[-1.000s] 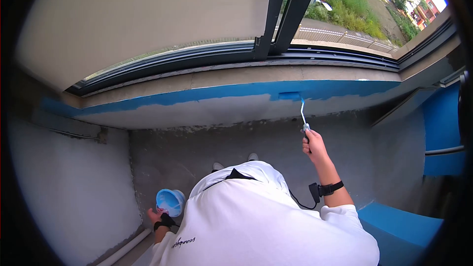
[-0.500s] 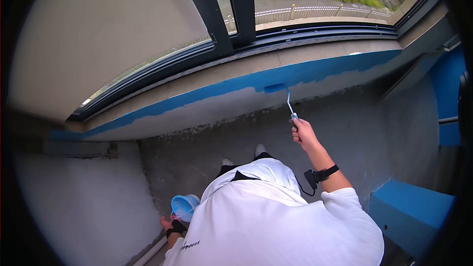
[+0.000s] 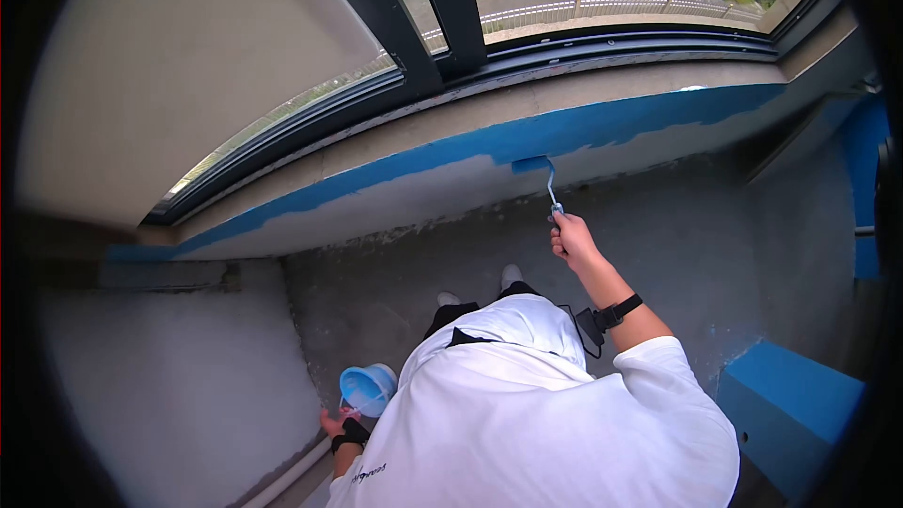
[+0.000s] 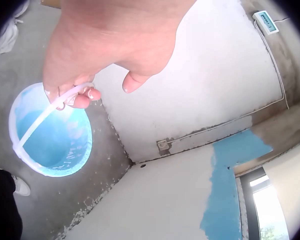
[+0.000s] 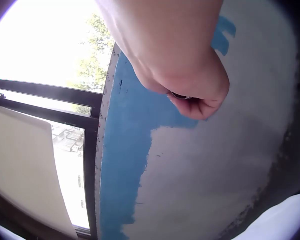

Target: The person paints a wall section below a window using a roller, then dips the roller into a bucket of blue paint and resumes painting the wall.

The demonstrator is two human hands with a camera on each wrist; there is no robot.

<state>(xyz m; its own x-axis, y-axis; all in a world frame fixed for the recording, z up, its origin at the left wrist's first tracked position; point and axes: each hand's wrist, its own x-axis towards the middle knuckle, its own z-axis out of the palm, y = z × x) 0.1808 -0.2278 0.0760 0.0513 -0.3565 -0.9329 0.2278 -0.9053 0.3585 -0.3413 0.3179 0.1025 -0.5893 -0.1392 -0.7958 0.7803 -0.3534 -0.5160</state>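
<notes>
In the head view my right hand [image 3: 573, 240] grips the handle of a paint roller [image 3: 530, 166]. Its blue sleeve lies on the wall at the lower edge of a blue painted band [image 3: 395, 172]. The right wrist view shows the curled fingers [image 5: 200, 107], with the roller hidden behind the hand. Low at my left side, my left hand [image 3: 333, 421] holds a small bucket [image 3: 384, 384] by its handle. Seen from the left wrist, the fingers hook round the pale handle [image 4: 37, 122] while the thumb stands apart; light-blue paint [image 4: 42, 142] coats the bucket's inside.
Above the band run a bare sill [image 3: 376, 146] and a dark-framed window [image 3: 456, 38]. Below it, the wall [image 3: 376, 207] is whitish down to the grey floor [image 3: 658, 235]. A blue box-like block [image 3: 790, 395] stands at right. A pale pipe [image 3: 292, 470] runs near the left wall.
The head view has turned, shifting the window post left. The roller has moved a little down the wall, from within the blue to its lower edge. Both hands keep their holds.
</notes>
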